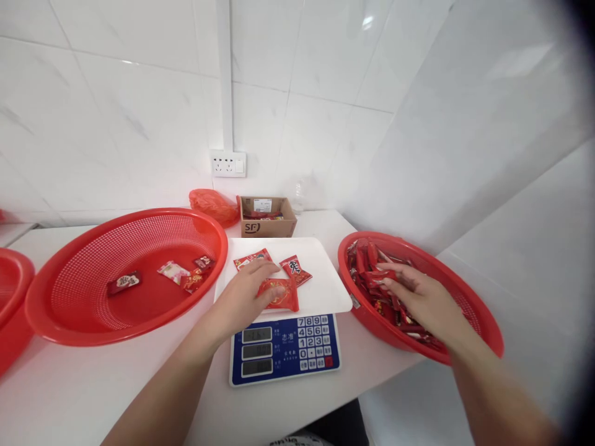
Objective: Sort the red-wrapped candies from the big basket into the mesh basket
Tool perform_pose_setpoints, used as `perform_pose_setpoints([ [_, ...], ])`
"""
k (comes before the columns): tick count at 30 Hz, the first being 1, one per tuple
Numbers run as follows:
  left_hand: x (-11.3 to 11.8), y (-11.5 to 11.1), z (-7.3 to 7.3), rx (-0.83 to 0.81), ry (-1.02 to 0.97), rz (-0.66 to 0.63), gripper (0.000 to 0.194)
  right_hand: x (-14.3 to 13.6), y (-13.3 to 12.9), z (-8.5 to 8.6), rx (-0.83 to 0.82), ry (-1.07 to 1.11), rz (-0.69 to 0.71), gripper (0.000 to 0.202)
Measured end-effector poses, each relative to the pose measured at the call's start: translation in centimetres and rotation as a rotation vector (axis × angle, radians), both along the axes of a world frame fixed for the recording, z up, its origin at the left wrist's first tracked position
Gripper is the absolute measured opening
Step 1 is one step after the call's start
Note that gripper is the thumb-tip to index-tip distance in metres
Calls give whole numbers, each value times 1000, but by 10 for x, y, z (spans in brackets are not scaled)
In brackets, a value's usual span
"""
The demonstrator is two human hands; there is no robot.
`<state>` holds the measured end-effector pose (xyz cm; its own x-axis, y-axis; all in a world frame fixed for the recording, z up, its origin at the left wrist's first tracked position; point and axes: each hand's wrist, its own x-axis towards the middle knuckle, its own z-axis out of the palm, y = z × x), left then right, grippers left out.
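Three packets are lying on the scale tray (320,272): a red packet (286,297) at the front, a dark-lettered packet (296,271) at right and a patterned packet (251,257) at the rear. The left hand (253,291) is positioned over the red packet, thumb and fingers apart; whether the packet is gripped cannot be told. In the right basket (488,334), a large pile of packets (395,310) is contained, and one packet (379,276) appears to be pinched between the thumb and fingers of the right hand (413,291). Only a few packets are seen in the left basket (153,316). Handling is therefore judged to be at an early stage: most stock is left unsorted at right. The figures on the display (257,350) cannot be read.
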<state>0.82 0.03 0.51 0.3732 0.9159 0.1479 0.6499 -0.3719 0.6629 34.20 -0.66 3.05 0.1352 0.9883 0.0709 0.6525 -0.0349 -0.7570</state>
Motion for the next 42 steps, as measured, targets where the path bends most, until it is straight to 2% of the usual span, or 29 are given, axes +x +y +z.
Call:
perform_pose_setpoints([
  [3,11,-12,5,-37,-129,-89,32,-46,-12,1,63,103,186,35],
  [6,19,-21,8,-99,-221,-211,29,-93,-23,-7,95,183,384,26],
  [10,18,-23,12,-185,-355,-252,28,-125,-28,-15,194,250,487,24],
  [14,12,-19,14,-300,-498,-301,39,-128,-30,-14,212,265,527,34],
  [17,11,-17,14,-396,-570,-365,50,-127,-32,-10,275,177,539,43],
  [21,12,-17,12,-484,-595,-406,53,-129,-35,-10,440,-28,578,23],
  [24,13,-17,10,-510,-591,-393,51,-130,-36,-13,506,-63,570,15],
  [29,14,-17,8,-512,-615,-398,54,-130,-33,-19,563,-39,543,19],
  [33,16,-18,8,-453,-647,-379,53,-132,-31,-23,587,-7,505,18],
  [36,15,-18,8,-388,-669,-327,46,-134,-31,-21,546,25,470,11],
  [38,12,-17,10,-359,-675,-311,42,-134,-32,-18,503,59,460,19],
  [42,7,-17,12,-321,-636,-299,39,-133,-33,-10,416,121,453,21],
])
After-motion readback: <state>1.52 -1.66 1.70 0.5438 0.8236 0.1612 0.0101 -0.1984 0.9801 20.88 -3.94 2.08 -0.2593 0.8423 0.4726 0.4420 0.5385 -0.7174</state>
